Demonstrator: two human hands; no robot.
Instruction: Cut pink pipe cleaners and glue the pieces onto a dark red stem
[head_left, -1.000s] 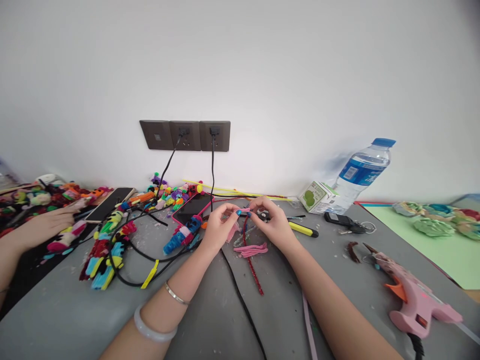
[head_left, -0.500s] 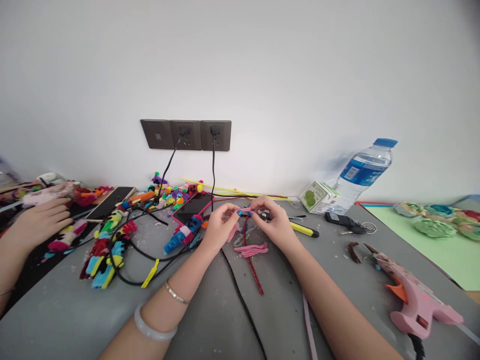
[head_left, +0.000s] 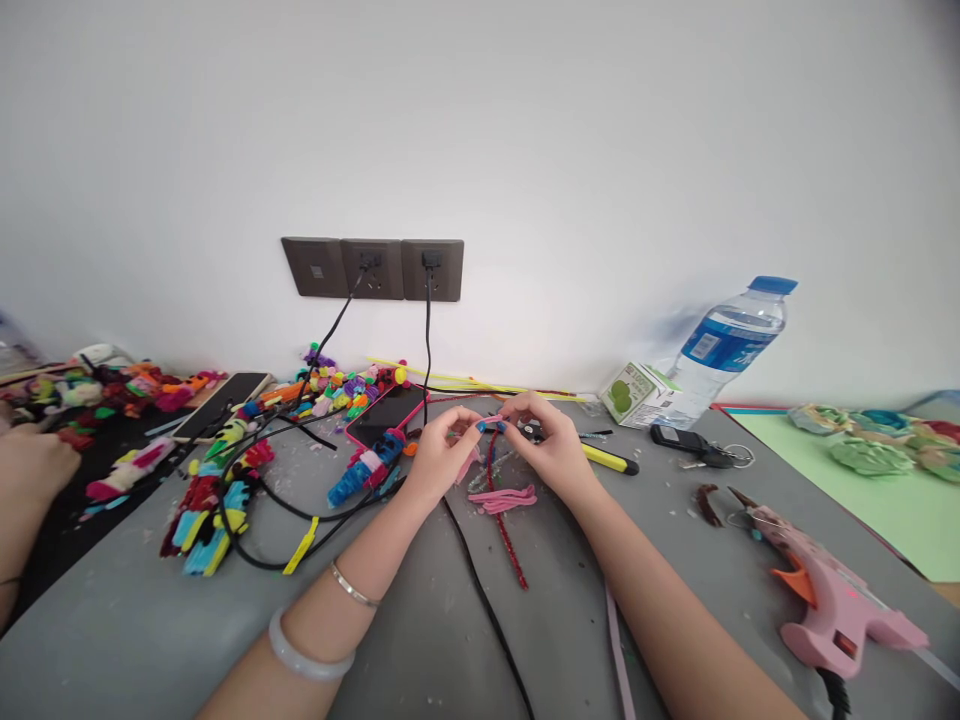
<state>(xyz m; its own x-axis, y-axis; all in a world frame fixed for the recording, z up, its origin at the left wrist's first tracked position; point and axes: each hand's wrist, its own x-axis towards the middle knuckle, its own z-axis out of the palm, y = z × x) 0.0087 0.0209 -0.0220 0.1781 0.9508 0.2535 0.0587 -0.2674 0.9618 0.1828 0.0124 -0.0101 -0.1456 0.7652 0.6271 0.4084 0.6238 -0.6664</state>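
Observation:
Between the fingertips of my left hand (head_left: 446, 447) and my right hand (head_left: 550, 440) is a short pink pipe cleaner (head_left: 492, 420); each hand pinches an end of it above the table. Just below my hands lies a small bundle of pink pipe cleaner pieces (head_left: 504, 499), crossing a red tinsel pipe cleaner (head_left: 511, 550). A yellow utility knife (head_left: 609, 459) rests beside my right hand, partly hidden by it. To the left of my left hand sits a blue, pink and red fuzzy craft piece (head_left: 365, 470).
A pink glue gun (head_left: 821, 600) lies at right, near car keys (head_left: 701, 446). A water bottle (head_left: 731, 345) leans on the wall by a green-and-white box (head_left: 637, 392). Black cables (head_left: 480, 585) cross the table. Colourful fuzzy figures (head_left: 217, 500) and another person's hand (head_left: 34, 460) are at left.
The other person's hand at the far left has drawn back leftward from the pink-and-white fuzzy figure. My own hands stay nearly in place, still pinching the pink pipe cleaner.

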